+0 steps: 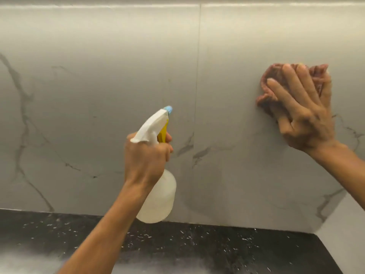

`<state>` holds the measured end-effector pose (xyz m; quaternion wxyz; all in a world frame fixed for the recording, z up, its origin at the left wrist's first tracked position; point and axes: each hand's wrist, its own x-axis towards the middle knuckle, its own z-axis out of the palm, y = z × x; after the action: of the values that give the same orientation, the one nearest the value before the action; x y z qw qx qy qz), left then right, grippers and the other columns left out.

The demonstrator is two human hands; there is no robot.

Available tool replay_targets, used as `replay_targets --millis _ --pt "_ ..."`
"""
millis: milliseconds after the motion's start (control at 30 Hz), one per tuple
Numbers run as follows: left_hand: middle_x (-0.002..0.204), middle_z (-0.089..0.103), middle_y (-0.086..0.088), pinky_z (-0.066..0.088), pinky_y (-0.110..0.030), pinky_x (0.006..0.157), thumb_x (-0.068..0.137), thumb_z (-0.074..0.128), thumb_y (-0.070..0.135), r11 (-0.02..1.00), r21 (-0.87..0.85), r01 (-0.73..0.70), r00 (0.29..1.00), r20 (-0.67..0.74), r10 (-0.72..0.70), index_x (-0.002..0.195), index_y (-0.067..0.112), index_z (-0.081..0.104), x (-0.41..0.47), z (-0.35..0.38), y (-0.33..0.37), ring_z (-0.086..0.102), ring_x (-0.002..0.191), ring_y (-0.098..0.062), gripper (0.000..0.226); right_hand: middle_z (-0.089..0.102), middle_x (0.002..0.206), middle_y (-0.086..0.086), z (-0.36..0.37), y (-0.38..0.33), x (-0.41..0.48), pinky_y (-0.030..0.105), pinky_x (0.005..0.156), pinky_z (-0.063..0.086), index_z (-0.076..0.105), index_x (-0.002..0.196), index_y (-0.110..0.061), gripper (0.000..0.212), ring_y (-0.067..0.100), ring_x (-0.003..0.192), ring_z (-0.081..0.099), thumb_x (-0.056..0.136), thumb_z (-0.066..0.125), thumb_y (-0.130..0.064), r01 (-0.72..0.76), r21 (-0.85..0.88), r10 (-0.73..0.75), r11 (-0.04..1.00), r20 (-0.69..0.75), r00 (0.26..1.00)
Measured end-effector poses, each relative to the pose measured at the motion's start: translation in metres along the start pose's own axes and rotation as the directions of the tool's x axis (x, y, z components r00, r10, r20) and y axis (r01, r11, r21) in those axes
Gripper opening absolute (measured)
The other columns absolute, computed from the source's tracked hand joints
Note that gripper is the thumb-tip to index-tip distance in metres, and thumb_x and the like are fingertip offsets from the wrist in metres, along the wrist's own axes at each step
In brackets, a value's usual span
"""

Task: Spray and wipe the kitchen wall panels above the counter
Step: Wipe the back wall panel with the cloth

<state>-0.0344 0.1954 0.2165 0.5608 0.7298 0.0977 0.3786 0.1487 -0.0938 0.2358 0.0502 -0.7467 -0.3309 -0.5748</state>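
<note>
Above the dark surface (197, 246), your left hand (146, 157) grips the spray bottle (161, 200) in curled fingers, its nozzle angled up-right at the wall panels (98, 115). Higher and well right, your right hand (304, 115) presses the cloth (274, 84) flat-fingered against the right-hand panel.

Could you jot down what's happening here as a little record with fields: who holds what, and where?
Left hand: grips the spray bottle at its neck, nozzle toward the wall
Right hand: fingers spread, presses a pinkish cloth against the wall
Wall panels: grey, marble-veined, meeting at a vertical seam
Counter: black with white specks, below the panels
Bottle look: translucent body, white head, yellow trigger, blue tip
</note>
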Motion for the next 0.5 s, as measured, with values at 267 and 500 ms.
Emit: replay_targets --millis 267,500 --pt "0.057 0.064 0.002 0.055 -0.036 0.056 0.043 0.049 0.001 0.998 -0.008 -0.062 0.996 -0.062 0.062 0.055 0.015 0.062 0.068 -0.034 0.063 0.067 0.057 -0.022 0.022 0.023 0.164 0.009 -0.007 -0.012 0.006 0.058 0.121 0.004 0.041 0.152 -0.023 0.05 0.029 0.154 0.017 0.102 0.044 -0.028 -0.073 0.003 0.072 0.997 0.115 0.991" --pt "0.056 0.066 0.0 0.061 -0.05 0.073 0.049 0.048 0.005 0.996 0.088 -0.022 0.993 -0.111 0.032 0.056 0.022 0.069 0.08 -0.057 0.047 0.07 0.068 -0.032 0.028 0.02 0.166 0.007 -0.018 -0.016 0.011 0.06 0.119 0.006 0.037 0.154 -0.025 0.054 0.029 0.154 0.014 0.1 0.042 -0.028 -0.094 -0.013 0.095 0.995 0.195 0.976"
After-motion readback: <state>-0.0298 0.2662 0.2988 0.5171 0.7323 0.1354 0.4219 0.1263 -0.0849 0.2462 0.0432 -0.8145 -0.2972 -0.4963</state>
